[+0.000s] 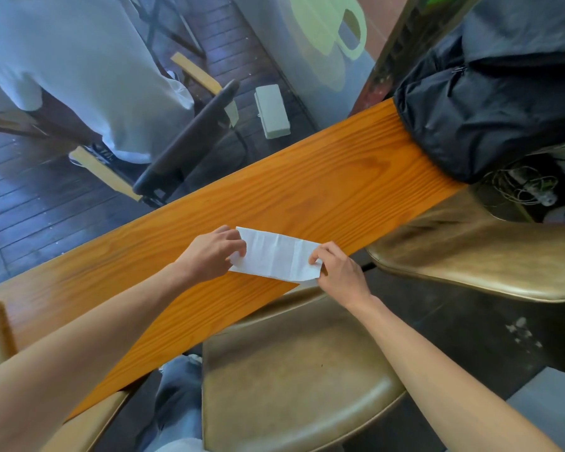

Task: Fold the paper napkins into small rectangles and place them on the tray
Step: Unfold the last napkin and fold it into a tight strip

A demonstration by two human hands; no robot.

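Note:
A white paper napkin [274,254], folded into a long strip with visible creases, lies on the orange wooden counter [323,177] near its front edge. My left hand [211,252] pinches the strip's left end between thumb and fingers. At the strip's right end my right hand [338,272] grips the corner, which curls up and hangs slightly over the counter's edge. No tray is in view.
A black backpack [490,102] sits on the counter's far right end. Olive padded stools [294,367] stand below the front edge. Beyond the counter are a dark chair [190,138], a person in white [79,60] and a small white box [271,110] on the floor.

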